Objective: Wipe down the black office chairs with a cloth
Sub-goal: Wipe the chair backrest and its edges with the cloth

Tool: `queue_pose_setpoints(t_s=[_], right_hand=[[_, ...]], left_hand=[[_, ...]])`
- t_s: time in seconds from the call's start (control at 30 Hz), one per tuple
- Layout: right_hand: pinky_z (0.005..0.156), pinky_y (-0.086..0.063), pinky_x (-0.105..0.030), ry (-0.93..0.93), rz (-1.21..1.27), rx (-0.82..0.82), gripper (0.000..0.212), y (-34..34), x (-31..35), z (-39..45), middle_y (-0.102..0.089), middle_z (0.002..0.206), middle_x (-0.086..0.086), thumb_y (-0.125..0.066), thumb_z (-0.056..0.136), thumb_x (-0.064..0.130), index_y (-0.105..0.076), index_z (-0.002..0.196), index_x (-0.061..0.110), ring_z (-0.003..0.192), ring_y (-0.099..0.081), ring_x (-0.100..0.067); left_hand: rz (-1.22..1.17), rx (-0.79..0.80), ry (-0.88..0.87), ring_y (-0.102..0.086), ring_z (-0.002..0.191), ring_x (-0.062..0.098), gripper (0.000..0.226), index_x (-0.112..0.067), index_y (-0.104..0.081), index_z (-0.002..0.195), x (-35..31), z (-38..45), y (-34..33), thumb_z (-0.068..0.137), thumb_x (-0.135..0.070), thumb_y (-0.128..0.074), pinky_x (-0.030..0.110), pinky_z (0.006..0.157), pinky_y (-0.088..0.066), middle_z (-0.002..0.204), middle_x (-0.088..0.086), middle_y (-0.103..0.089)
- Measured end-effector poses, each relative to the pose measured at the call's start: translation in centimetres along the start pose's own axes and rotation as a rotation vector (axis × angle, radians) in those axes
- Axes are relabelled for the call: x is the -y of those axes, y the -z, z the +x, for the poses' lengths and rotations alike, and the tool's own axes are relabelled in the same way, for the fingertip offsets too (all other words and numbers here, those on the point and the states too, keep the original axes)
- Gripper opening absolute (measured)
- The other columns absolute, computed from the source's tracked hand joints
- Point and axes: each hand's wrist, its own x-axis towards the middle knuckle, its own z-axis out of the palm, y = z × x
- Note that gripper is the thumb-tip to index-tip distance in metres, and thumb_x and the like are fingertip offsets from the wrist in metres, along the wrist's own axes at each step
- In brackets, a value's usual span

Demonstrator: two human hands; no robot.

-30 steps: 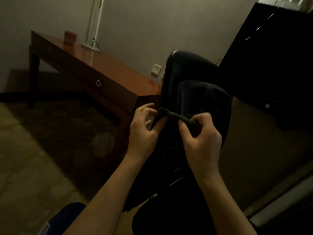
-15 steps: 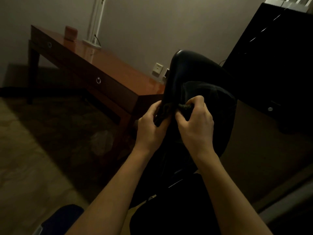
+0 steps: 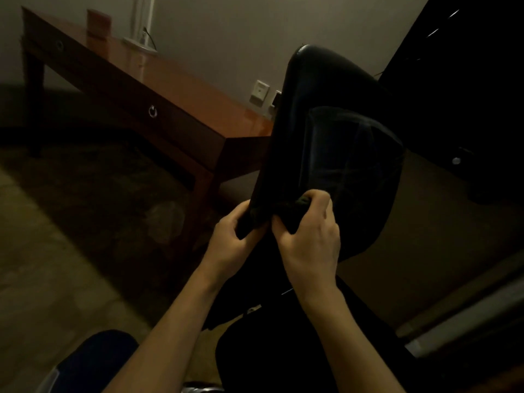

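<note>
Chair back (image 3: 334, 143) is seen in dim light, black and glossy, tilted, its rounded top edge toward the wall (image 3: 226, 38). A dark cloth (image 3: 292, 208) is bunched against the lower left edge of the chair back, between the two hands. The left hand (image 3: 229, 242) is curled round that left edge, the thumb on the near side and the fingers (image 3: 241, 214) wrapped over it; whether the cloth is also caught under them cannot be told. The right hand (image 3: 309, 245) is clenched on the cloth, its fingers (image 3: 320, 199) curled over the bunched fabric and pressed to the chair surface. The two hands are just beside each other, thumbs nearly touching. Bare forearms are seen reaching up from the bottom of the view.

Behind the chair, a reddish wooden worktop (image 3: 175, 80) with ring-pull drawers is set against the wall; a small red box (image 3: 97, 21) and a white lamp base (image 3: 140, 45) are carried on it. White wall sockets (image 3: 259, 90) are seen just left of the chair top. A tall dark cabinet (image 3: 467, 80) is seen at right. The floor (image 3: 56, 251) is patterned carpet. A blue object (image 3: 99, 361) is seen at lower left, too dark to identify
</note>
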Motion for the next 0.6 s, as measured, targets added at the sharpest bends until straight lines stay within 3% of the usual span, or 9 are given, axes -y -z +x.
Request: queue_pose_setpoints(t_s=[0.13, 0.23, 0.3, 0.4, 0.5, 0.6], right_hand=[[0.078, -0.045, -0.034, 0.008, -0.068, -0.035, 0.058, -1.7, -0.6, -2.5, -0.056, 0.104, -0.005, -0.079, 0.078, 0.028, -0.035, 0.114, 0.020, 0.090, -0.059, -0.024], [0.073, -0.039, -0.031, 0.014, -0.084, -0.057, 0.059, -2.3, -1.0, -4.2, -0.057, 0.100, -0.008, -0.082, 0.076, 0.024, -0.037, 0.113, 0.016, 0.083, -0.059, -0.025], [0.070, -0.041, -0.032, 0.036, -0.082, -0.093, 0.057, -2.1, -0.9, -4.4, -0.058, 0.096, -0.008, -0.083, 0.076, 0.024, -0.038, 0.110, 0.016, 0.078, -0.058, -0.024], [0.064, -0.044, -0.037, 0.099, -0.118, -0.169, 0.054, -0.9, 0.0, -2.5, -0.059, 0.089, -0.008, -0.084, 0.075, 0.023, -0.038, 0.103, 0.017, 0.073, -0.056, -0.024], [0.070, -0.046, -0.042, 0.121, -0.160, -0.191, 0.048, 0.3, 1.1, 0.7, -0.058, 0.089, -0.007, -0.080, 0.077, 0.028, -0.040, 0.101, 0.015, 0.077, -0.059, -0.026], [0.074, -0.047, -0.041, 0.116, -0.177, -0.165, 0.044, 0.8, 1.6, 1.8, -0.058, 0.090, -0.005, -0.076, 0.081, 0.032, -0.044, 0.103, 0.012, 0.080, -0.060, -0.023]], left_hand=[[0.014, 0.027, 0.032, -0.061, 0.120, 0.010, 0.051, -0.023, -0.053, 0.140, 0.9, -1.2, 0.8, 0.091, -0.019, -0.069, 0.030, 0.097, -0.052, 0.126, -0.008, -0.066], [0.044, 0.004, 0.067, -0.061, 0.118, 0.004, 0.054, -0.029, -0.054, 0.138, 1.6, -2.2, 1.1, 0.088, -0.022, -0.073, 0.026, 0.095, -0.053, 0.124, -0.014, -0.066], [0.066, -0.053, 0.074, -0.064, 0.111, 0.003, 0.046, -0.030, -0.059, 0.130, 1.3, -2.1, 0.8, 0.087, -0.026, -0.074, 0.023, 0.089, -0.054, 0.117, -0.014, -0.068], [0.098, -0.146, 0.095, -0.067, 0.087, 0.000, 0.026, -0.021, -0.064, 0.107, -0.2, -1.1, 0.1, 0.087, -0.034, -0.072, 0.015, 0.065, -0.052, 0.097, -0.006, -0.070], [0.154, -0.163, 0.128, -0.060, 0.061, 0.004, 0.044, -0.015, -0.057, 0.092, -1.6, -0.2, -0.4, 0.084, -0.058, -0.065, 0.020, 0.050, -0.042, 0.082, 0.000, -0.065], [0.291, -0.164, 0.190, -0.058, 0.062, 0.014, 0.066, -0.020, -0.052, 0.088, -2.0, 0.0, -0.7, 0.072, -0.084, -0.049, 0.029, 0.052, -0.038, 0.081, 0.002, -0.063]])
